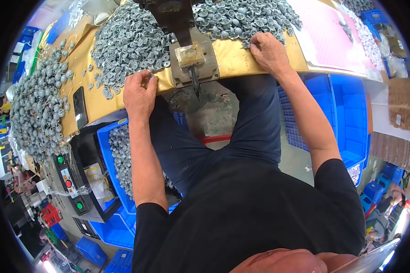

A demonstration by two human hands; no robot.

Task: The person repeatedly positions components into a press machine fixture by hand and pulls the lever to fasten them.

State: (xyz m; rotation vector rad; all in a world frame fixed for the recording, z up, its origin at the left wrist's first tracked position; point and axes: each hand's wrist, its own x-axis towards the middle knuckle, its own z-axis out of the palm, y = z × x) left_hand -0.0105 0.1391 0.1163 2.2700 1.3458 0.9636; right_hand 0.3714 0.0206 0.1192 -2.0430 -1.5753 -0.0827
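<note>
My left hand (140,93) is at the front edge of the yellow-covered table, its thumb and fingers curled together. What it pinches, if anything, I cannot make out. Just beyond it lies a heap of small grey wheel-like discs (131,41). My right hand (270,53) touches the near edge of a second heap, grey cup-shaped caps (241,19). Its fingers are bent closed, and whatever is in them is hidden. Between my hands stands a metal press fixture (195,59) with a pale block on top and a dark prong toward me. The dark press ram (175,20) hangs above the block.
A phone (79,108) lies left on the table, beside a pile of round grey assembled parts (38,102). Blue crates (348,118) stand at right, another blue crate (105,157) with grey parts at left. A button panel (69,184) is below the table. Pink sheet (335,38) at right.
</note>
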